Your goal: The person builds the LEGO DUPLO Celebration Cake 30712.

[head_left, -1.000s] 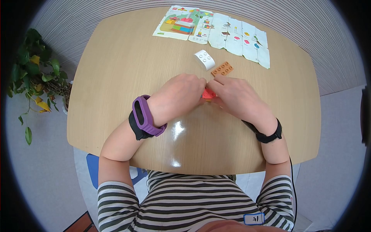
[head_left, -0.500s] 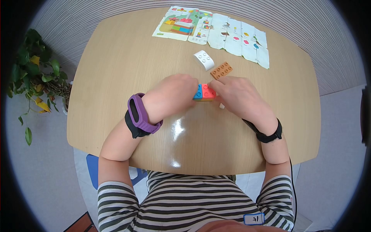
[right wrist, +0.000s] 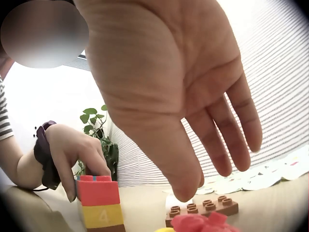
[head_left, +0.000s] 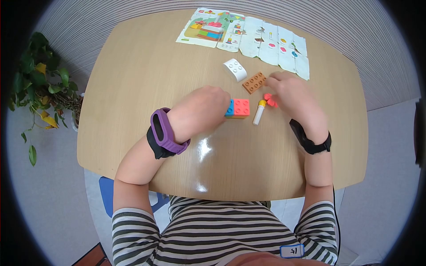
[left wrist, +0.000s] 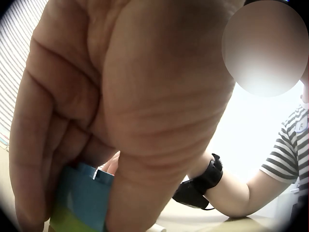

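Observation:
My left hand grips a stack of toy bricks by its left end. The stack has red and blue bricks side by side on top; in the right wrist view a yellow brick marked 4 sits under the red one, over brown. Green shows beneath the blue brick in the left wrist view. My right hand reaches over the table, fingers extended and holding nothing, fingertips at the right end of a flat brown brick. Below that hand lie a pinkish-red flower-shaped piece and a white candle piece with a yellow end.
A white curved brick lies left of the brown one. Unfolded picture instructions spread along the table's far edge, close to the ribbed wall. A potted plant stands off the table at the left.
My right hand has left the stack and moved right and away toward the brown brick, uncovering the candle and flower pieces. My left hand stays at the stack, having shifted slightly left from a second ago.

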Demonstrator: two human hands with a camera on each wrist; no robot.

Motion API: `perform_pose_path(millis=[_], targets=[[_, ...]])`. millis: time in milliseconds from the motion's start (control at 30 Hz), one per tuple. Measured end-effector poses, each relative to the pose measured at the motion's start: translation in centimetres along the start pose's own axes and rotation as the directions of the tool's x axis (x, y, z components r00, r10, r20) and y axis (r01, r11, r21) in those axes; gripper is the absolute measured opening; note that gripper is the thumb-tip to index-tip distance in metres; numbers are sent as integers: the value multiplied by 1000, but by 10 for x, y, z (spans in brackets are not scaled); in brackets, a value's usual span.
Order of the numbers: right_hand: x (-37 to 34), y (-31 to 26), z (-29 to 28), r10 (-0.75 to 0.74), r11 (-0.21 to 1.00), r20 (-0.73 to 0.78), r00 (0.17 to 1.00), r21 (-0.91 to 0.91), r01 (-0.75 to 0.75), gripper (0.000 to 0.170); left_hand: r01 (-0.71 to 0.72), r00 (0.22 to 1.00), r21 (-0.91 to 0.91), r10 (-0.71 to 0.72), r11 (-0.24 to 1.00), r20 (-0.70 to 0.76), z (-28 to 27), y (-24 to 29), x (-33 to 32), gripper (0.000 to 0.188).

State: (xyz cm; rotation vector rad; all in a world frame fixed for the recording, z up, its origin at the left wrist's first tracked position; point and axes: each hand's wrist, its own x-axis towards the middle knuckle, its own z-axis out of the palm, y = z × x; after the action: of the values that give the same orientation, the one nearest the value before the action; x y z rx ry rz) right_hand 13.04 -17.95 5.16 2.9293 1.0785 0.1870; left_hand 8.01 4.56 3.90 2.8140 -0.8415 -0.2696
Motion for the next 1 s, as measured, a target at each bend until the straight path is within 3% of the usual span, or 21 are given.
perform_pose_path(millis=[67,167,367,467,567,667,733,1000], targets=[[2,6,14,-108,994,-58,992,29,110,12,-6,1000,-8,6,1000,-6,2,0,0,23],[4,14,27,-143,987,-153,978,44,151,14,-17,1000,-17,16,1000,-24,4,-1,0,22],[12,20,24,-39,969,-72,997,240,56,20,-7,1000,-6,7,1000,-3,2,-1,0,23],[14,25,26,-56,957,-29,998,284,62,23,-9,1000,-3,9,1000,-4,3,-1,1,24],[14,26,26,-79,942,-63,995,323,96,19,-6,1000,-7,6,1000,2,2,0,1,24],[15,27,23,-80,956,32,996,284,67,10,-4,1000,-8,5,1000,12,1,0,1,24],[15,29,30,-85,947,11,996,313,78,5,-7,1000,-9,8,1000,16,0,0,1,25],[19,30,30,-62,915,134,989,404,3,9,-10,1000,-13,10,1000,8,1,-1,1,25]])
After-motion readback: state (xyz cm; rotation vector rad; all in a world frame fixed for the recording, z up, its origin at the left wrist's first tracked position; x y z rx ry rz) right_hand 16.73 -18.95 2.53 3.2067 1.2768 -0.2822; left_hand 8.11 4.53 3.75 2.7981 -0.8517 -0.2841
